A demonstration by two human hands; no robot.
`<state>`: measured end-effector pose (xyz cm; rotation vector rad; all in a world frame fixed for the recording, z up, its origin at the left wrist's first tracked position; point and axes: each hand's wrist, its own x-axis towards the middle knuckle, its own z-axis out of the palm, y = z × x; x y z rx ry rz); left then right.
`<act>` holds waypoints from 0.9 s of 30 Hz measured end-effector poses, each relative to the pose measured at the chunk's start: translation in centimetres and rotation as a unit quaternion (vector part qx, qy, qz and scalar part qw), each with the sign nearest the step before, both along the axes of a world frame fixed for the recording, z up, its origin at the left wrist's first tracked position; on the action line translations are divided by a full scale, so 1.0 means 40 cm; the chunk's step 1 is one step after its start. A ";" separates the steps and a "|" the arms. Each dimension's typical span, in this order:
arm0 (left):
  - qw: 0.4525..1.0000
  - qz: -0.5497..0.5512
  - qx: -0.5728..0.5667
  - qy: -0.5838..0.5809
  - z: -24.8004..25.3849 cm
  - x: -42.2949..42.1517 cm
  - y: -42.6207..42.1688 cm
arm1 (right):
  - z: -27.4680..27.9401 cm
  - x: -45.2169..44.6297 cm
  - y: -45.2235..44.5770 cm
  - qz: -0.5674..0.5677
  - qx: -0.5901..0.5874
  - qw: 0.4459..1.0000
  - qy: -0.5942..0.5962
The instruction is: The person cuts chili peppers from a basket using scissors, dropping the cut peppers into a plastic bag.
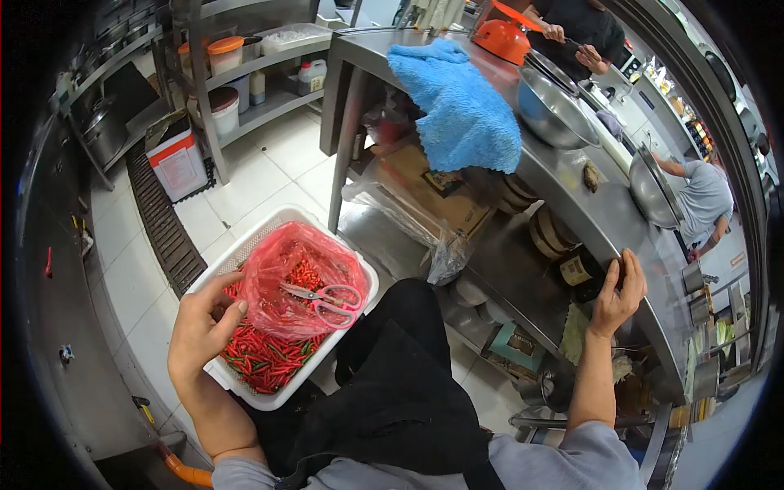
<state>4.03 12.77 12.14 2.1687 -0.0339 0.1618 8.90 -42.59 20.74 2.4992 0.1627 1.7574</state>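
Note:
A white plastic basket [359,287] holds red chillies [265,359], a few of them green. On top of them lies an open red plastic bag [265,286] with small cut chillies inside. Pink-handled scissors [320,300] rest on the bag, blades partly open. My left hand [204,327] is over the basket's left side, fingers curved and thumb apart, with nothing visible held. At the right, my right hand [621,296] lies on the edge of the steel counter [563,175], its fingers stretched out and holding nothing.
A blue towel [465,106] hangs over the counter edge. Metal bowls [558,106] and an orange scale [502,39] stand on the counter. Beneath are cardboard, plastic and a bottle [574,268]. Two people are beyond the counter. Shelves with tubs [226,55] stand behind the basket.

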 end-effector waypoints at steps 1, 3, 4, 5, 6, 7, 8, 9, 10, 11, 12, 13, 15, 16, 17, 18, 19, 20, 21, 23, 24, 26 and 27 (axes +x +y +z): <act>1.000 0.007 0.001 0.006 -0.010 0.002 0.006 | 0.000 -0.003 0.000 -0.008 0.002 1.000 -0.002; 0.998 0.009 0.013 -0.065 -0.054 -0.002 0.026 | -0.008 0.001 0.008 -0.017 -0.003 1.000 -0.007; 0.997 0.012 0.027 -0.075 -0.055 -0.004 0.037 | -0.015 0.005 -0.007 -0.008 0.010 1.000 -0.003; 0.996 0.018 0.044 -0.080 -0.049 -0.008 0.045 | -0.020 0.006 -0.001 0.003 0.034 0.999 0.008; 0.996 0.038 0.053 -0.052 -0.036 -0.020 0.055 | -0.022 0.009 0.004 0.019 0.034 0.999 0.009; 0.996 0.053 0.061 -0.035 -0.025 -0.025 0.066 | -0.024 0.008 0.005 -0.011 -0.013 1.000 0.001; 0.995 0.071 0.066 -0.025 -0.018 -0.035 0.078 | -0.024 0.009 0.017 0.022 0.015 1.000 0.002; 0.994 0.087 0.054 -0.025 -0.013 -0.041 0.084 | -0.022 0.009 0.020 0.020 0.009 1.000 0.000; 0.994 0.099 0.040 -0.031 -0.008 -0.043 0.091 | -0.025 0.007 0.025 0.013 -0.003 1.000 -0.001; 0.994 0.102 0.038 -0.031 -0.009 -0.045 0.099 | -0.021 0.001 0.029 0.002 -0.017 1.000 -0.004; 0.990 0.120 0.010 -0.071 -0.015 -0.048 0.106 | -0.019 -0.003 0.031 0.005 -0.021 1.000 -0.005; 0.984 0.142 -0.019 -0.109 -0.020 -0.051 0.111 | -0.023 -0.004 0.032 0.004 -0.022 1.000 -0.010; 0.958 0.182 -0.071 -0.211 -0.019 -0.050 0.104 | -0.029 0.001 0.022 0.022 -0.017 1.000 -0.011; 0.955 0.194 -0.088 -0.208 -0.015 -0.055 0.102 | -0.031 0.001 0.028 0.034 -0.025 0.999 -0.011; 0.951 0.200 -0.106 -0.210 -0.012 -0.054 0.107 | -0.028 0.000 0.030 0.042 -0.033 0.998 -0.015; 0.951 0.202 -0.102 -0.212 -0.015 -0.048 0.118 | -0.031 -0.003 0.023 0.031 -0.033 0.999 -0.005; 0.957 0.204 -0.106 -0.180 -0.030 -0.036 0.129 | -0.029 0.000 0.022 0.032 -0.029 0.999 -0.005; 0.962 0.205 -0.110 -0.146 -0.053 -0.023 0.141 | -0.029 0.000 0.021 0.030 -0.026 0.999 -0.001; 0.962 0.205 -0.107 -0.144 -0.092 0.000 0.165 | -0.030 -0.002 0.021 0.028 -0.024 0.999 0.003; 0.974 0.213 -0.053 -0.059 -0.215 0.057 0.231 | -0.035 -0.002 0.022 0.027 -0.025 0.999 0.001; 0.974 0.225 0.035 -0.014 -0.290 0.075 0.260 | -0.036 -0.001 0.018 0.031 -0.031 0.999 -0.002; 0.954 0.245 0.149 0.091 -0.387 0.107 0.259 | -0.033 -0.001 0.010 0.030 -0.039 0.999 -0.006; 0.939 0.254 0.176 0.152 -0.400 0.116 0.236 | -0.033 -0.003 0.011 0.037 -0.034 0.999 -0.005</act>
